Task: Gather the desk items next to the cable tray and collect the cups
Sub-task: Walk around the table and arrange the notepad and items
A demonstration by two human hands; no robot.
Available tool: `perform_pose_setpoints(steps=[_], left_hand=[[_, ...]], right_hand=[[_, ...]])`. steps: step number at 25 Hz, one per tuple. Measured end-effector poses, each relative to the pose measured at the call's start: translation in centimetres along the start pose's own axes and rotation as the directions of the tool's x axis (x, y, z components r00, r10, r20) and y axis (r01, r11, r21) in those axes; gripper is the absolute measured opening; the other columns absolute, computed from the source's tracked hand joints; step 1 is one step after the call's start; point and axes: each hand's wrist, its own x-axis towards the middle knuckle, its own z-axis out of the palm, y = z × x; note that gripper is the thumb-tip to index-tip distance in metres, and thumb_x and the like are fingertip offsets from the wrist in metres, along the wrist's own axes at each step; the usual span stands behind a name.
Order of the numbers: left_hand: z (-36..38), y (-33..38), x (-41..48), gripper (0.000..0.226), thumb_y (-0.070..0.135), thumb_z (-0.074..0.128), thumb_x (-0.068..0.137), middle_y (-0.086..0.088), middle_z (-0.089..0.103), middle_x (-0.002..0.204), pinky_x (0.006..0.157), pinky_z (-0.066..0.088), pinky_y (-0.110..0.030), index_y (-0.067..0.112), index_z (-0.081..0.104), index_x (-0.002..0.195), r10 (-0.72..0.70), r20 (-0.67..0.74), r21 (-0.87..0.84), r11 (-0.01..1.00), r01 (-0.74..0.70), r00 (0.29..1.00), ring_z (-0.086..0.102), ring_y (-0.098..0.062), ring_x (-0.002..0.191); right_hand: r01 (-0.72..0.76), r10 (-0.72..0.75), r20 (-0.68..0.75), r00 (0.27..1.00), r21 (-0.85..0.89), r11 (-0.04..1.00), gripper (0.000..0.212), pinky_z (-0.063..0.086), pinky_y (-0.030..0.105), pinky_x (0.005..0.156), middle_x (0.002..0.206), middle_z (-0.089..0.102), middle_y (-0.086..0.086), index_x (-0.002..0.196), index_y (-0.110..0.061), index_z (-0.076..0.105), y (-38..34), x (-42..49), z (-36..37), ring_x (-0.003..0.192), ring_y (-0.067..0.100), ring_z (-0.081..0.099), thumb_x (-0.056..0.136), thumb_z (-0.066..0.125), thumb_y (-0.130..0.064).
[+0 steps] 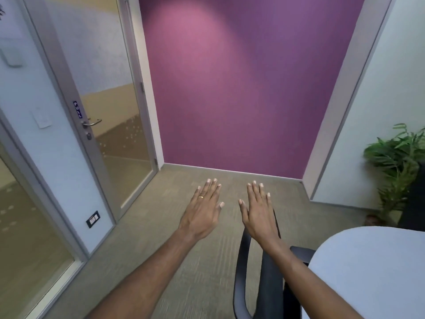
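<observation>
Cups and desk items: I cannot tell where they are. My left hand [202, 212] and right hand [257, 215] extend side by side, apart, palms down, fingers straight, holding nothing. A ring [200, 197] sits on the left hand. Black chair [243, 272]: 5 o'clock, below my right forearm. Pale table [368, 272]: 4 o'clock. Plant [397, 166]: 3 o'clock. Glass door [110, 111]: 10 o'clock. Purple wall [241, 88]: 12 o'clock.
</observation>
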Motion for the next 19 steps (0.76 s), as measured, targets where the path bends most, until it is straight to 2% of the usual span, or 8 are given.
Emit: perform_pose_setpoints(steps=[9,15,19], left_hand=[[8.5,-4.5,15.8,0.061,0.043,0.018,0.109,0.005,-0.007,0.171,0.129,-0.006,-0.034,0.02,0.003,0.163,0.24,0.025,-0.154,0.96,-0.233,0.971,-0.015,-0.008,0.156],[11.1,-7.8,25.6,0.062,0.042,0.019,0.108,0.003,-0.008,0.171,0.129,-0.007,-0.034,0.019,0.002,0.163,0.425,0.024,-0.248,0.879,-0.407,0.905,-0.016,-0.009,0.156],[12.9,-7.4,30.8,0.061,0.041,0.021,0.109,0.003,-0.006,0.171,0.128,-0.008,-0.033,0.019,0.004,0.163,0.495,0.005,-0.365,0.81,-0.459,0.869,-0.015,-0.008,0.156]], right_hand=[[-0.181,0.175,-0.072,0.982,-0.084,0.98,0.061,0.003,0.039,0.127,0.167,0.01,0.001,0.158,-0.017,0.015,5.4,9.8,6.9,0.155,0.014,-0.001,0.106,0.027,-0.045],[-0.395,0.372,-0.17,0.913,-0.133,0.909,0.062,0.001,0.037,0.126,0.166,0.015,0.002,0.158,-0.016,0.019,6.6,14.9,7.9,0.155,0.014,0.001,0.105,0.028,-0.047],[-0.516,0.485,-0.203,0.851,-0.146,0.844,0.063,0.004,0.038,0.127,0.166,0.016,0.002,0.158,-0.015,0.02,9.0,17.2,7.8,0.155,0.014,0.003,0.104,0.03,-0.048]])
